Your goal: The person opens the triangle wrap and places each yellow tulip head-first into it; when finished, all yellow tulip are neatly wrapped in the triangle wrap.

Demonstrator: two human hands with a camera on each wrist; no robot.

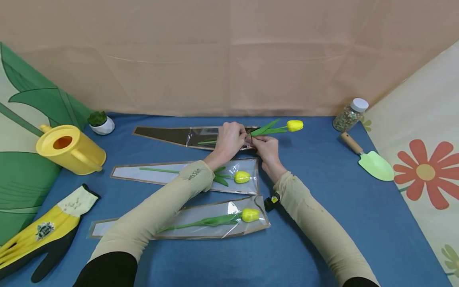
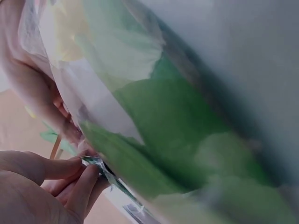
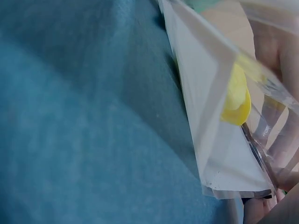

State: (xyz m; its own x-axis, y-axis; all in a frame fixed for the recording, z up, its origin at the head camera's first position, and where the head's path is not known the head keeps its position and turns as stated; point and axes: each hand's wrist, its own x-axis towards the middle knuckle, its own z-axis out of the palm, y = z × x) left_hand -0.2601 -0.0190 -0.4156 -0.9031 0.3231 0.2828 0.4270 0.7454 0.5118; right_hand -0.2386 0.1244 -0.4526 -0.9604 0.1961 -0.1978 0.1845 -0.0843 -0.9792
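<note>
A dark flower sleeve point(image 1: 161, 133) with a tan border and clear film lies at the back of the table. A yellow tulip point(image 1: 295, 126) has its stem under the film, while its bloom and leaves stick out of the mouth on the right. My left hand point(image 1: 229, 139) pinches the sleeve near that mouth; in the left wrist view its thumb and fingers point(image 2: 81, 186) grip the film edge. At the mouth's near corner my right hand point(image 1: 267, 149) pinches the sleeve, its fingertips partly hidden. Nearer lie two white sleeves, the middle one point(image 1: 125, 172) and the front one point(image 1: 229, 231), each holding a yellow tulip.
On the left are a yellow watering can point(image 1: 71, 149), a small potted succulent point(image 1: 102, 123) and a yellow-black glove point(image 1: 46, 231). A jar with a white lid point(image 1: 349, 115) and a green trowel point(image 1: 374, 165) lie on the right. A tan backdrop point(image 1: 229, 59) rises behind.
</note>
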